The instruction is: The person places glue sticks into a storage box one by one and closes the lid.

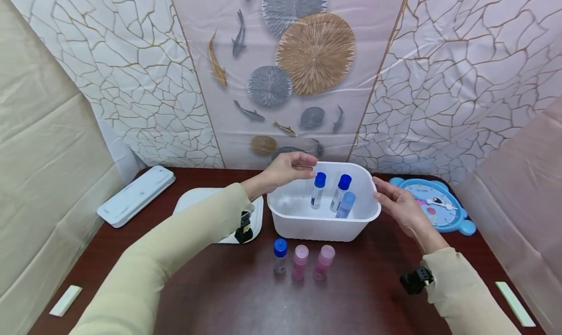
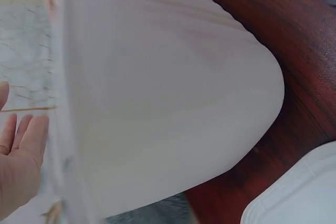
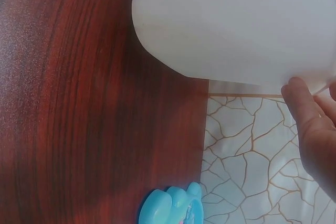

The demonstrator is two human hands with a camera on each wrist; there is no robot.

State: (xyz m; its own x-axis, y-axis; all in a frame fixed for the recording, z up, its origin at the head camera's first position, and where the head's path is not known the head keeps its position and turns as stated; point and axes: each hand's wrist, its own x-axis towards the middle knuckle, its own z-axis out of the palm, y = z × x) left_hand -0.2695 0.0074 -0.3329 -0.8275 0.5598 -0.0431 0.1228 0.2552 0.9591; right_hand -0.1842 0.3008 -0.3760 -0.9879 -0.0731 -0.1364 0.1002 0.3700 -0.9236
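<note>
A white plastic tub [image 1: 316,230] stands on the table. Inside it are two clear bottles with dark blue caps [image 1: 317,193] [image 1: 340,194] and a light blue bottle [image 1: 346,206]. My left hand [image 1: 285,170] hovers over the tub's left back part, beside one dark blue cap; nothing shows between its extended fingers in the left wrist view. At the tub's right end my right hand [image 1: 401,206] pinches the rim, one fingertip [image 3: 296,85] against the outer wall. In front of the tub stand a blue-capped clear bottle [image 1: 280,257] and two pink bottles [image 1: 299,264] [image 1: 323,264].
Left of the tub lies a white lid-like tray [image 1: 186,198], partly under my left forearm. Farther left is a long white case [image 1: 136,196]. A blue animal-shaped clock [image 1: 439,206] lies at the right. Small pale bars [image 1: 66,301] [image 1: 514,303] lie near both side edges.
</note>
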